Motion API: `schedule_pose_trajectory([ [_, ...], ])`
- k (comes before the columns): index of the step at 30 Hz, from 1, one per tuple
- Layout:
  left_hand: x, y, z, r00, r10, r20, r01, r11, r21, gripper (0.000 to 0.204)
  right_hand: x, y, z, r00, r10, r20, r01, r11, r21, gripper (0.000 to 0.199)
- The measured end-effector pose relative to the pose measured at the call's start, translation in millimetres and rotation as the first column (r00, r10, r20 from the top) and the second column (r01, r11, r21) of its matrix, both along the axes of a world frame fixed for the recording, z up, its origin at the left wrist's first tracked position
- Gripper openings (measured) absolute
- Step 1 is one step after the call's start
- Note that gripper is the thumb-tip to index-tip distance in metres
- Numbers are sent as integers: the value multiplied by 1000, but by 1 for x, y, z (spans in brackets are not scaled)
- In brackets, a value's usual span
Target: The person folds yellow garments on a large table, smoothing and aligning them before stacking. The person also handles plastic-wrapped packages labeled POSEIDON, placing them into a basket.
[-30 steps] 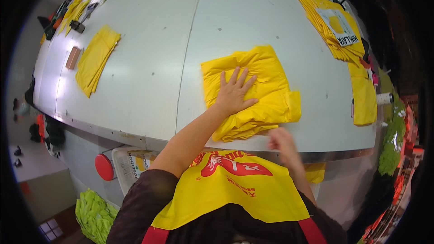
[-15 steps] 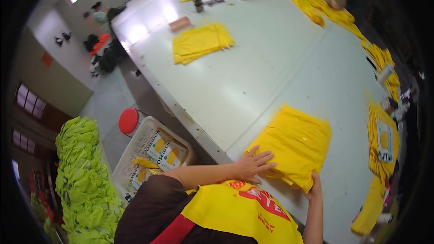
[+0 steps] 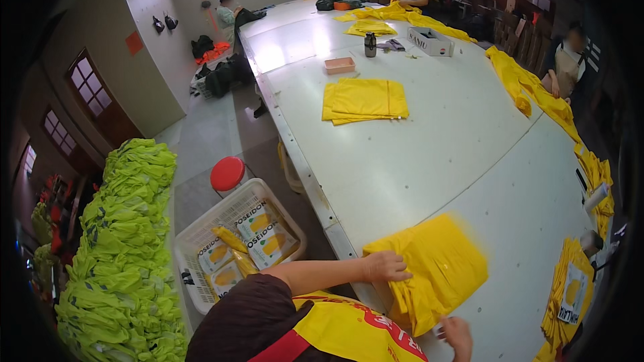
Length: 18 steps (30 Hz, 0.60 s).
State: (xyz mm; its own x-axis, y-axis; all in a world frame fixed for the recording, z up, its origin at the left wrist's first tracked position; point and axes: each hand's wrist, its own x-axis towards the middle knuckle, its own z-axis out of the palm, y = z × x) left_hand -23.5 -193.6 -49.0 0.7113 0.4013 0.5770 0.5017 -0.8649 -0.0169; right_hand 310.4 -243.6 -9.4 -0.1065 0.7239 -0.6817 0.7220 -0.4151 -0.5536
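Observation:
In front of me on the pale table (image 3: pixel 376 181) lies a folded yellow garment (image 3: pixel 446 261), its left side bunched and partly raised. My left hand (image 3: pixel 387 267) reaches across from the left, fingers closed on the garment's upper left edge. Close to its lower right corner is my right hand (image 3: pixel 458 336), fingers curled. Something small and whitish shows at those fingertips, too blurred to name. A second folded yellow stack (image 3: pixel 365 100) rests farther up the table.
Left of the table stand a white basket (image 3: pixel 184 255) of packaged goods and a red stool (image 3: pixel 228 173), beside a lime-green garment heap (image 3: pixel 127 248). Yellow garments (image 3: pixel 567 288) line the right edge. A pink tray (image 3: pixel 339 65), bottle (image 3: pixel 370 45) and box (image 3: pixel 431 41) stand farther off. Several people work beyond.
The view has tilted up. My left hand has gone from lying flat to gripping the garment's edge, which is now bunched. My right hand has come away from the lower corner.

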Motion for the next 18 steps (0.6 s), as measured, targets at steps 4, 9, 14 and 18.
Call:
schedule_pose_trajectory([
  [4, 3, -15, 0, 999, -49, -12, 48, 997, -58, 24, -57, 21, 53, 927, 6, -376, 277, 664, 695, 26],
  [9, 1, -18, 11, 985, -137, -103, 113, 972, -205, 6, -120, 35, -25, 889, 384, 251, -419, 459, 784, 23],
  [14, -2, -9, 20, 969, -191, -155, 149, 956, -251, 9, -119, 97, 32, 916, 320, 243, -401, 699, 592, 43],
  [18, -4, -1, 18, 958, -252, -136, 206, 936, -286, 10, -85, 153, 24, 924, 10, 381, -208, 851, 482, 58],
])
